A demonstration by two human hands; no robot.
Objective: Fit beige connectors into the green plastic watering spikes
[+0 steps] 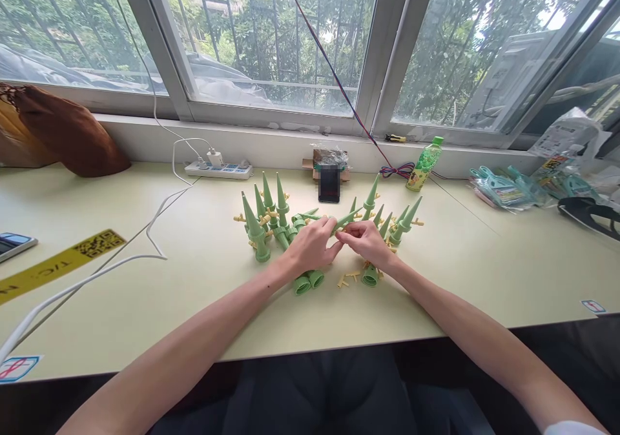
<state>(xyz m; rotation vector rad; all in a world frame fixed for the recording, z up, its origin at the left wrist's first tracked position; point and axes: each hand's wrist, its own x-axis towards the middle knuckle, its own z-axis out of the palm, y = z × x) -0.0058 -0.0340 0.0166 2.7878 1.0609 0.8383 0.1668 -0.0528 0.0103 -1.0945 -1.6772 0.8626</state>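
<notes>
Over the middle of the table, my left hand (314, 242) is closed around a green plastic watering spike (347, 218), whose tapered tip points up to the right. My right hand (367, 241) meets it from the right, thumb and finger pinched by the spike's near end. A bit of yellow shows at those fingertips, but what they grip is mostly hidden. Standing spikes with yellow valves surround both hands, one at the left (260, 244) and one at the right (401, 230). Loose yellow valves (343, 281) lie below my hands, near a spike's open threaded end (369, 277).
Behind the spikes, a phone (329, 184) leans on a small box. A green-capped bottle (425, 164) and plastic-wrapped packs (506, 188) stand farther right. At the left are a power strip (225, 170), a white cable (154, 228) and a brown bag (68, 131).
</notes>
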